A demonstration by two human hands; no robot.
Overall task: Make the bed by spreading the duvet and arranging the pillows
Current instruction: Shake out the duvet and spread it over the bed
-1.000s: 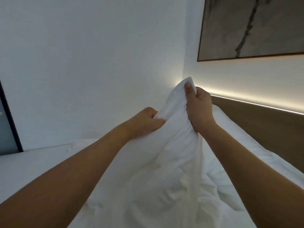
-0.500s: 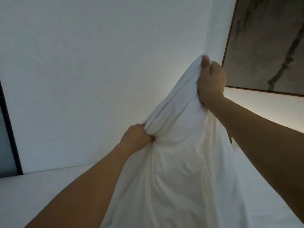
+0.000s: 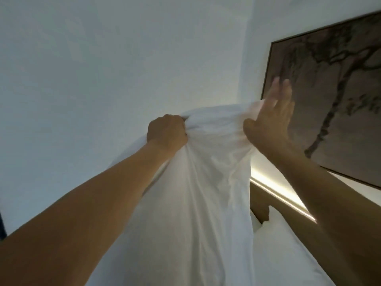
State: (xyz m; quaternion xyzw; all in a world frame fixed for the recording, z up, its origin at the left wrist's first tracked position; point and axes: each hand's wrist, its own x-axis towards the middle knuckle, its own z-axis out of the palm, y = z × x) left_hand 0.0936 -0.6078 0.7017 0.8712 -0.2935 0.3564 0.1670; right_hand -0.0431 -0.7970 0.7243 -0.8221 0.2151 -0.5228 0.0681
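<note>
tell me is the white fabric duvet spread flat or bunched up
Bunched: the white fabric duvet hangs gathered from the left hand; the right hand is open.

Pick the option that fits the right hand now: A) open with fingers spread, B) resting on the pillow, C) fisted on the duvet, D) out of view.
A: the right hand is open, fingers spread, while the left hand grips the duvet.

White duvet [image 3: 206, 182]: held up vertically at frame centre, top edge bunched and wrinkled around mid-height, fabric hanging straight down past the bottom edge. Thin, creased, slightly translucent against the light behind it. White pillow [image 3: 288, 250] lies at lower right, just right of the hanging duvet, partly hidden by it.
</note>
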